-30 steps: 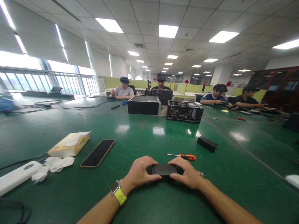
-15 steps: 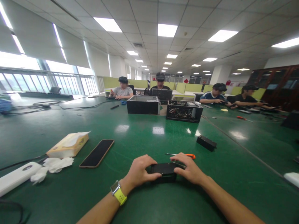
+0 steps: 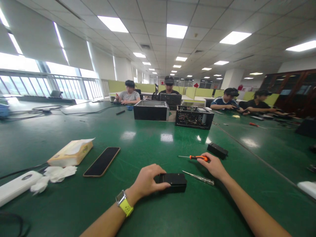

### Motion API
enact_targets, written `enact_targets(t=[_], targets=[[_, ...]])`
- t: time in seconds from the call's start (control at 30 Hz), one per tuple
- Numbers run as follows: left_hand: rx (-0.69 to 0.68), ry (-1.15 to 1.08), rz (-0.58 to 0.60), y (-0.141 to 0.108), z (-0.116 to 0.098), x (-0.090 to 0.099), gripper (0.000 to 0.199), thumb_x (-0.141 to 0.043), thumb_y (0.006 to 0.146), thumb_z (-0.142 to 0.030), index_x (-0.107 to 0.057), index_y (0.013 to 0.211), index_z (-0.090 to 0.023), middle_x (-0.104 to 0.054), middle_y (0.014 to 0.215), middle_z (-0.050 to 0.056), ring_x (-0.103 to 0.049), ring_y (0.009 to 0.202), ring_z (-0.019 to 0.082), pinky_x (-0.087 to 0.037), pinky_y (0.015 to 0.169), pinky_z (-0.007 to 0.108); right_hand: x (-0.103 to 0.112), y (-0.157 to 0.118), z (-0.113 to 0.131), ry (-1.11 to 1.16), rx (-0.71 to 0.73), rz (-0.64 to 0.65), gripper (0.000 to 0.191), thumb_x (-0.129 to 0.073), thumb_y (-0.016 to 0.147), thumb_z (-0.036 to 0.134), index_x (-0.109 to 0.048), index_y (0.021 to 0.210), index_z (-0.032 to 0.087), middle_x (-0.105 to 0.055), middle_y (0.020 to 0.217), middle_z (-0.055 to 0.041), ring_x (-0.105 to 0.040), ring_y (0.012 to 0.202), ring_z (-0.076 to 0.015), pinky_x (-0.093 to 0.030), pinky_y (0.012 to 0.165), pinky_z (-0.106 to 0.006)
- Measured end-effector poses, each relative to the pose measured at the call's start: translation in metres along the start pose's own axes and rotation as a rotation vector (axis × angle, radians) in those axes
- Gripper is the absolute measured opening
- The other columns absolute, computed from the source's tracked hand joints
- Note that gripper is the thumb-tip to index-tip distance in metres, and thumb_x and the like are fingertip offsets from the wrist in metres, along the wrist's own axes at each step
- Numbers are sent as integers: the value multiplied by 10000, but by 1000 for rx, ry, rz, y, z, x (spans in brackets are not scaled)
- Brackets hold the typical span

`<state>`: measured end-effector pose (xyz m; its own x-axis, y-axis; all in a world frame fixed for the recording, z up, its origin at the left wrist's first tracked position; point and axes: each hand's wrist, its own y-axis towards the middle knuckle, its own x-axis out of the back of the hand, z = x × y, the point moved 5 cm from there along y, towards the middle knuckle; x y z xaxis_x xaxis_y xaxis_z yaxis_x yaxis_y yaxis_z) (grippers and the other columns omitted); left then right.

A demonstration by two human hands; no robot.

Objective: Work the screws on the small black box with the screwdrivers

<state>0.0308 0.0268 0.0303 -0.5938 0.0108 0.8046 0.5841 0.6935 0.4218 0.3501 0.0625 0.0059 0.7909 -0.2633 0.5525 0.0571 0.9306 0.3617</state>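
Note:
On the green table, my left hand (image 3: 151, 179) grips the left end of a small black box (image 3: 175, 183), thumb along the near side and fingers at the far side. Its top face carries small screws. To the right, my right hand (image 3: 214, 165) has its fingers closed on the handle of an orange and black screwdriver (image 3: 198, 158), whose shaft points left. Between the two hands lies a second screwdriver with a clear handle (image 3: 201, 178), its tip toward the box. Another black box (image 3: 217, 150) rests beyond my right hand.
A phone (image 3: 102, 162), a tissue pack (image 3: 71, 153), crumpled tissues (image 3: 57, 173) and a white power strip (image 3: 18, 186) lie on the left. Two computer cases (image 3: 151, 112) (image 3: 194, 119) stand farther back. Several people sit around the far side of the table.
My right hand has left the black box, moved right and away from me, and taken hold of the orange screwdriver. The clear-handled screwdriver now lies on the table. My left hand stays on the box.

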Motion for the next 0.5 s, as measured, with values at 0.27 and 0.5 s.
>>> enact_targets(t=[0.27,0.5], targets=[[19,16,39,-1,-3,-1,358,-772,732,-459,-693,942,-179,-714,906,52,-660,810,216,-518,733,297,-4,-10,29,436,-13,-13,394,-547,874,553,-582,978,174,-576,607,5,-534,523,-151,-449,504,-281],[17,10,39,-1,-4,-1,326,-767,730,-439,-683,919,-187,-702,891,40,-652,799,206,-504,713,278,-8,-16,41,541,6,11,329,-642,855,481,-614,956,170,-581,584,13,-516,500,-135,-428,498,-274]])
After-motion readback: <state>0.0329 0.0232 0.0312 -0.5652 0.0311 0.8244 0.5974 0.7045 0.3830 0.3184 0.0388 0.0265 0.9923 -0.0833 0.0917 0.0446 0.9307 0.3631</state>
